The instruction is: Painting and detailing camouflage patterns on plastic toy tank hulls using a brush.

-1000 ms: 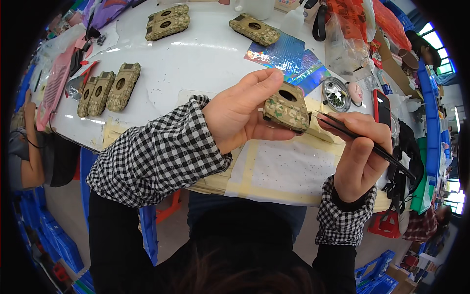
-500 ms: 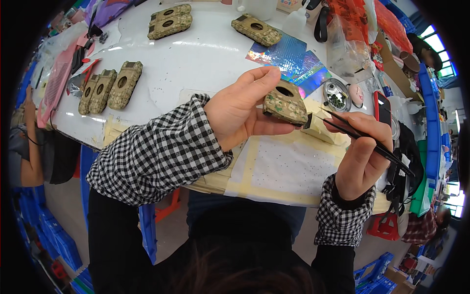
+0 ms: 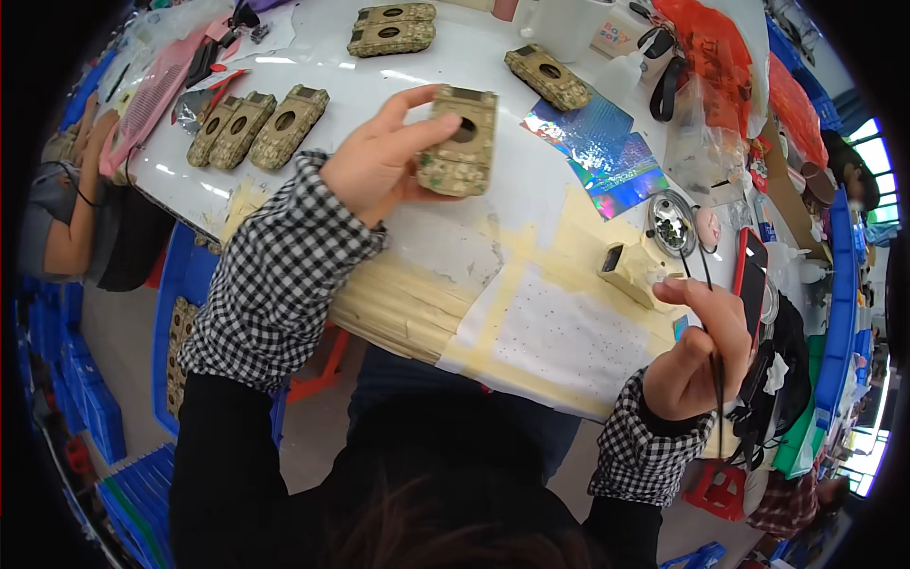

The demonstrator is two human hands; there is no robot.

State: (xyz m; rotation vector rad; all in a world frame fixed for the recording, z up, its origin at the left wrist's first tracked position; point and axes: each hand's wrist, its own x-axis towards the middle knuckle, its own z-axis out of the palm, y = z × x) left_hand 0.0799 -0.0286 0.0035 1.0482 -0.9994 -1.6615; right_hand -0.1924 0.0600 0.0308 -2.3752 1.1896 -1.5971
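Observation:
My left hand (image 3: 379, 161) is closed on a camouflage-patterned toy tank hull (image 3: 471, 152) with a round hole in its top, the thumb lying beside the hole. It is lifted over the table's left-middle part, well away from my right hand. Closed around black tweezers (image 3: 718, 384), my right hand (image 3: 697, 346) hovers over the right front of the table. The tweezer tips point toward a round metal dish (image 3: 671, 226) of small dark pieces. A cream-coloured block (image 3: 633, 273) sits beside that hand, and a white sheet (image 3: 559, 332) dotted with dark specks lies taped down nearby.
More camouflage hulls stand at left (image 3: 287, 128), far back (image 3: 391, 30) and back right (image 3: 548, 76). Shiny holographic sheets (image 3: 616, 175), a red-edged phone (image 3: 749, 280) and plastic bags (image 3: 706, 152) occupy the right. A blue crate (image 3: 175, 275) holds hulls below the left edge. Another person's arm (image 3: 71, 218) shows at far left.
My left hand has carried the hull leftward, away from the tweezers and block, and turned its top into view. My right hand has drawn back slightly with the tweezers. The view has shifted.

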